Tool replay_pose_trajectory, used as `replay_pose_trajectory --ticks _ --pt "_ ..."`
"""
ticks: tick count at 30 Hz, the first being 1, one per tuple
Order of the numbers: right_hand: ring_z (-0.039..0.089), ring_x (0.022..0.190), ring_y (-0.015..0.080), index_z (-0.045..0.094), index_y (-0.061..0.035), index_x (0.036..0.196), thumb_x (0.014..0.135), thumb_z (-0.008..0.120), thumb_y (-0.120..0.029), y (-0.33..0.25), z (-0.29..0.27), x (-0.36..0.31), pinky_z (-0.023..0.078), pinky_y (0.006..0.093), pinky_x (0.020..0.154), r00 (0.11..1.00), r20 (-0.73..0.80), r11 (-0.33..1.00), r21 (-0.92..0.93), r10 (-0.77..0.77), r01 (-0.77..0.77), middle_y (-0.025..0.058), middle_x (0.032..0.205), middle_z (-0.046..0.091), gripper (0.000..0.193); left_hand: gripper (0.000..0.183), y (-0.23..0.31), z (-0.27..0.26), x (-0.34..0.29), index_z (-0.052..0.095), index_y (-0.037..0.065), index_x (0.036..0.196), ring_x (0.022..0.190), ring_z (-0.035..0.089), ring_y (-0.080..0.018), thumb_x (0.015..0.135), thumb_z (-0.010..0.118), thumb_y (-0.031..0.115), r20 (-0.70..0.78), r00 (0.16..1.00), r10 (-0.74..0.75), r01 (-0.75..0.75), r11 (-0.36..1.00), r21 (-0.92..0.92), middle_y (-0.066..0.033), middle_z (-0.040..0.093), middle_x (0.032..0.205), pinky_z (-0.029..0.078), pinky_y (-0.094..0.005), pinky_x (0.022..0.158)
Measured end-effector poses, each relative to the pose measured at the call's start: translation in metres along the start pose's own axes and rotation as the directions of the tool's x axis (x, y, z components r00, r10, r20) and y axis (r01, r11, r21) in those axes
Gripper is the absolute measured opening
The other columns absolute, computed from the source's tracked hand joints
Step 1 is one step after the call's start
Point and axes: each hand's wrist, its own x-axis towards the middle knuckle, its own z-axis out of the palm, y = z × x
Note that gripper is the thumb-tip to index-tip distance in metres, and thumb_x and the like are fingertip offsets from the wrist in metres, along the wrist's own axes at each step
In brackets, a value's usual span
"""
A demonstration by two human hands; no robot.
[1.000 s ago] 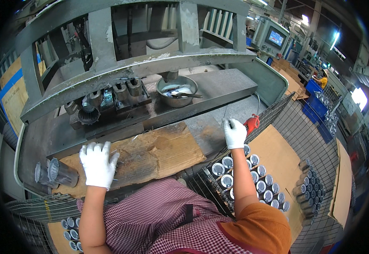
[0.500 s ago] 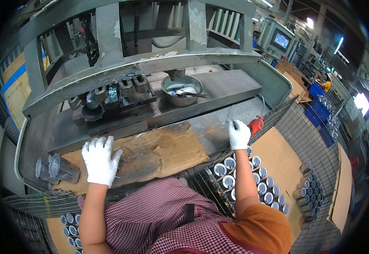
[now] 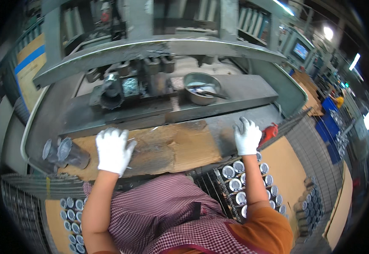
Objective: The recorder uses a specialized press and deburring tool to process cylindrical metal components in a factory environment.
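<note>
Both my hands wear white gloves. My left hand point(image 3: 113, 151) hovers over or rests on a stained cardboard sheet point(image 3: 193, 142) on the machine's front ledge, its fingers spread and nothing visible in it. Left of it, two grey metal cups point(image 3: 76, 154) lie tilted on their sides. My right hand point(image 3: 248, 139) is above the ledge's right end, fingers loosely bent and apart, holding nothing I can see. Close beside it is a red object point(image 3: 270, 133). Ahead, a dark, jagged-rimmed cup point(image 3: 111, 96) sits among the machine's tooling.
A metal bowl point(image 3: 202, 98) with a dark-handled tool stands on the machine bed. Above it runs a heavy grey crossbar point(image 3: 218, 45). Rows of cup-like metal parts point(image 3: 235, 184) stand in a wire crate at right, more parts point(image 3: 71, 215) at lower left. A distant person point(image 3: 338, 100) wears yellow.
The whole view has shifted, so the machine and bowl appear farther right. My right hand's fingers have loosened and spread from a more closed shape. My left hand stays near the cardboard.
</note>
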Motion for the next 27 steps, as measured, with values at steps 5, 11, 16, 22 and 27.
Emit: replay_pose_trajectory --ticks 5,11,16,22,27 --pt "0.064 0.078 0.0316 0.070 -0.0108 0.090 0.080 0.070 -0.023 -0.073 0.014 0.053 0.050 0.0428 0.071 0.965 0.059 0.828 0.529 -0.255 0.186 0.0109 0.083 0.067 0.016 0.040 -0.001 0.005 0.002 0.065 0.009 0.107 0.104 0.056 -0.0298 0.079 0.069 0.037 0.038 0.999 -0.006 0.006 1.000 -0.006 -0.0104 0.062 0.101 0.034 -0.0480 0.098" --pt "0.065 0.090 0.0329 0.071 -0.0113 0.093 0.086 0.061 -0.039 -0.183 0.068 0.144 0.051 0.0413 0.079 0.904 0.204 0.842 0.484 -0.375 0.239 0.0133 0.093 0.068 0.031 0.038 -0.003 0.002 0.000 0.067 0.009 0.105 0.104 0.056 -0.0284 0.080 0.068 0.038 0.056 0.998 -0.029 0.028 0.999 0.018 -0.0100 0.064 0.099 0.034 -0.0478 0.098" --pt "0.064 0.096 0.0342 0.070 -0.0111 0.099 0.087 0.055 -0.050 -0.230 0.093 0.182 0.050 0.0421 0.084 0.841 0.339 0.856 0.454 -0.422 0.247 0.0149 0.101 0.068 0.044 0.039 -0.003 0.005 0.003 0.066 0.009 0.107 0.103 0.057 -0.0278 0.081 0.068 0.038 0.066 0.998 -0.015 0.016 1.000 -0.016 -0.0098 0.064 0.099 0.035 -0.0475 0.098" --pt "0.065 0.088 0.0364 0.072 -0.0066 0.088 0.084 0.058 -0.058 -0.216 0.074 0.164 0.051 0.0438 0.078 0.845 0.277 0.778 0.585 -0.458 0.230 0.0185 0.093 0.068 0.053 0.045 -0.014 -0.005 0.008 0.064 0.011 0.114 0.106 0.057 -0.0268 0.084 0.063 0.045 0.021 0.996 -0.087 0.088 0.992 -0.090 -0.0096 0.064 0.105 0.035 -0.0468 0.099" --pt "0.066 0.078 0.0355 0.071 -0.0067 0.084 0.082 0.064 -0.053 -0.213 0.026 0.128 0.051 0.0424 0.071 0.810 0.380 0.762 0.635 -0.447 0.123 0.0192 0.079 0.066 0.047 0.059 -0.054 -0.001 0.049 0.060 0.011 0.126 0.119 0.054 -0.0317 0.087 0.055 0.056 0.299 0.844 -0.446 0.523 0.805 -0.278 -0.0163 0.060 0.122 0.035 -0.0438 0.103"
